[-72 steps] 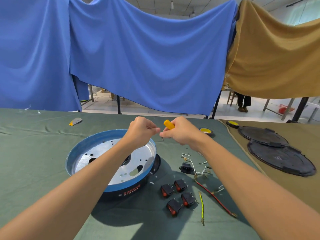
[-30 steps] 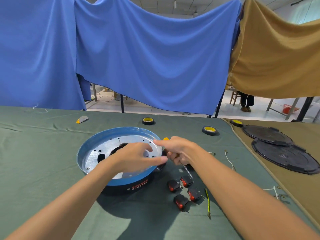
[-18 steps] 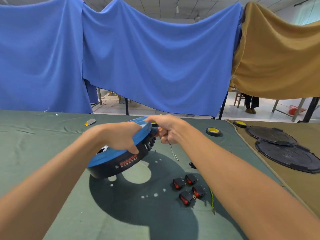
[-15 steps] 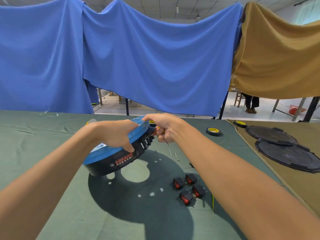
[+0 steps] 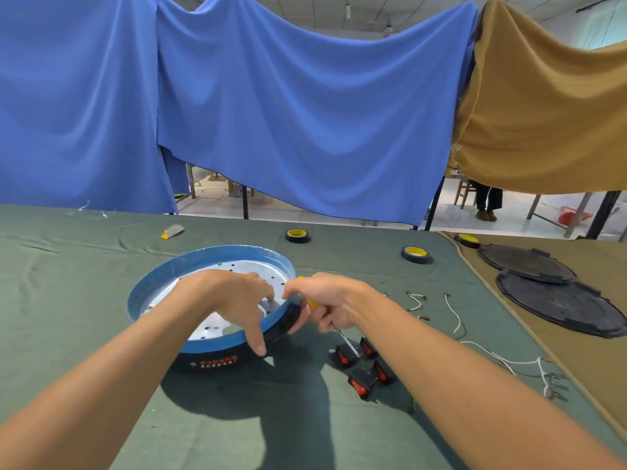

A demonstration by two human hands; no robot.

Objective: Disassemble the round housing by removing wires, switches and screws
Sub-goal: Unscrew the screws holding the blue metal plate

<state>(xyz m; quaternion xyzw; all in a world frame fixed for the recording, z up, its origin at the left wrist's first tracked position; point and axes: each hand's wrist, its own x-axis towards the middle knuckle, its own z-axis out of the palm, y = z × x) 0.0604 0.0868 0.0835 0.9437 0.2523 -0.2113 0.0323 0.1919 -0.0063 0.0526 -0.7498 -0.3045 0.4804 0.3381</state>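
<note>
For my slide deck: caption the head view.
Left hand grips the round housing; right hand holds a screwdriver beside it.

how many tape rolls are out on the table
3: far roll behind the round housing, second roll to its right, third roll farthest right, by the black discs. Arms may hide more.

Both bare forearms reach forward from the lower corners and meet near the middle. The left hand [image 5: 230,296] lies palm down, fingers hooked over the near right rim of the housing [image 5: 152,283], thumb pressed down its outer wall. The right hand [image 5: 329,300], just beside it, is fisted round the screwdriver [image 5: 311,302].
</note>
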